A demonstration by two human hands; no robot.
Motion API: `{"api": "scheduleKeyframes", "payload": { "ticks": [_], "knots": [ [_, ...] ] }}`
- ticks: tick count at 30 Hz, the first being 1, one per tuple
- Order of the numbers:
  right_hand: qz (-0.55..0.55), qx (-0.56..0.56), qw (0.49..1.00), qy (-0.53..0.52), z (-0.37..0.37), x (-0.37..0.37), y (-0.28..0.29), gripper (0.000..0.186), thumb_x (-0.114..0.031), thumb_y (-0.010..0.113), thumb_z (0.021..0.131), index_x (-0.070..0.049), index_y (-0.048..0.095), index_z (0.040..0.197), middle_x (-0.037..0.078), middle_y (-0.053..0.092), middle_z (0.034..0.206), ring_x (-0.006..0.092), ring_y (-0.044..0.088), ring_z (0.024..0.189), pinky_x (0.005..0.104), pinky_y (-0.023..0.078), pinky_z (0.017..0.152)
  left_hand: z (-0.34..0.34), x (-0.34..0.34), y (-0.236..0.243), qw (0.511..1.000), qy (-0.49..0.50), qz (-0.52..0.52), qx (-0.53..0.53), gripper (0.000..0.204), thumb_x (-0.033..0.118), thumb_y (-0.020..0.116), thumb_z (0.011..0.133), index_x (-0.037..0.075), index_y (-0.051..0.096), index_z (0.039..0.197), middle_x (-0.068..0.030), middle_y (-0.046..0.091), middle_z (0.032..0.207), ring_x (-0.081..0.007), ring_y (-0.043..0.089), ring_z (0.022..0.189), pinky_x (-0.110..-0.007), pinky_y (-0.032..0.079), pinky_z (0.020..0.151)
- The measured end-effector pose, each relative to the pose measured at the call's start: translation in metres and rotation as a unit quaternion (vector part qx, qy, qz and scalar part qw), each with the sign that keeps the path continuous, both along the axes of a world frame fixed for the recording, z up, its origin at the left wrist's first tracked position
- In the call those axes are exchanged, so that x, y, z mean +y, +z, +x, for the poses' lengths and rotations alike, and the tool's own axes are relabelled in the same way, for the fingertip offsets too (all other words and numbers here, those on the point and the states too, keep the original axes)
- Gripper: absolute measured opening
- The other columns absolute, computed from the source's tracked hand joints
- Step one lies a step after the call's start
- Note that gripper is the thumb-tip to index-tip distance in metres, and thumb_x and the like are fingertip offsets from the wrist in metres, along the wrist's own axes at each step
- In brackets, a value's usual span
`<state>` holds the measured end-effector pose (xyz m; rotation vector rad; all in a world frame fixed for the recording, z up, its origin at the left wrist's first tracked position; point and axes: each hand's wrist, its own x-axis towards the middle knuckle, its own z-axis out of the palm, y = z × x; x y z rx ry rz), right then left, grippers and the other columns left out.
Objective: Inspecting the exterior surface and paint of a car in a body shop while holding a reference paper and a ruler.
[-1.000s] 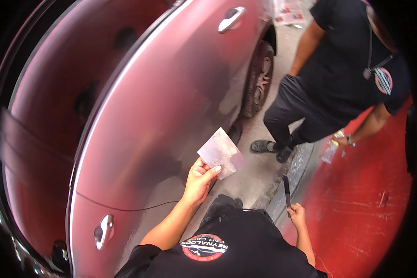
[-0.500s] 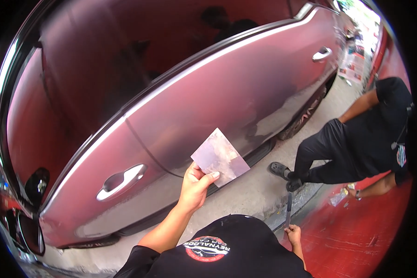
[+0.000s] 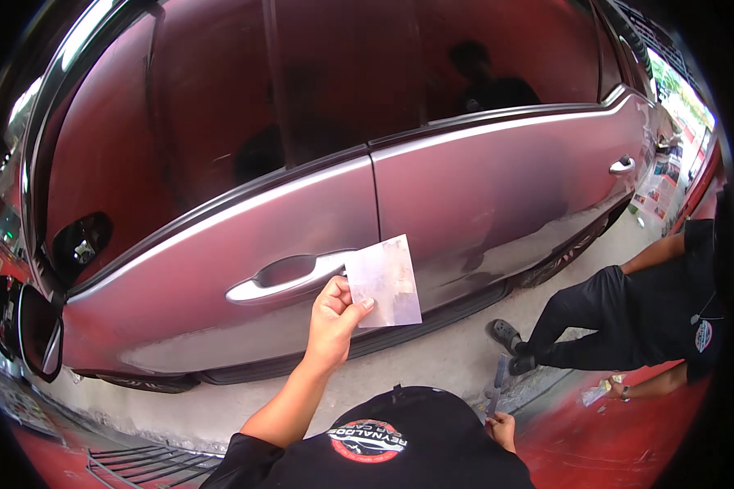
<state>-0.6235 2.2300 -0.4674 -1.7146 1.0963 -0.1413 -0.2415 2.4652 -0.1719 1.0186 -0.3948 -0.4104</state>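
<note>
My left hand is closed on a thin square sheet, pale lilac-white with worn, smudged patches. The thumb presses on its face and the fingers are behind it. In the view, the sheet overlaps the end of a silver handle on the front door of a glossy grey car; I cannot tell whether it touches the car. Low on the right, my right hand grips a long, narrow, dark grey flat strip pointing upward. What kind of tool it is does not show.
The car's rear door extends to the right, with a dark running board below. A co-worker in black stands at the right, a small clear packet in one hand. Black metal bars lie low at the left.
My view has turned, so the car sits more level and the door seam shows fully. The sheet has rotated from a diamond slant to nearly upright, still in my left hand.
</note>
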Motion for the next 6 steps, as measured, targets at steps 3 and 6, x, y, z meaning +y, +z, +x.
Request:
{"api": "scheduleKeyframes", "payload": {
  "ticks": [3,6],
  "knots": [
    [0.030,-0.045,0.998,0.017,0.032,0.004,0.017,0.015,0.005,0.067,0.071,0.001,0.068,0.086,0.002,0.053,0.066,0.0128,0.054,0.059,0.0279,0.043,0.057,0.004,0.019,-0.006,1.000,0.016,0.026,0.007,0.016,0.001,0.058,0.082,0.006,0.049,0.094,-0.0045,0.063,0.090,-0.0094,0.059,0.083,-0.022,0.045,0.075],
    [-0.139,-0.005,0.977,0.160,0.046,-0.004,0.022,0.019,-0.007,0.070,0.073,-0.004,0.069,0.092,0.008,0.058,0.074,0.0236,0.057,0.070,0.0331,0.045,0.063,0.001,0.036,-0.004,0.997,0.032,0.076,0.002,0.016,0.004,0.059,0.083,0.005,0.049,0.097,-0.0022,0.063,0.090,-0.0094,0.059,0.080,-0.020,0.044,0.073]
  ]
}}
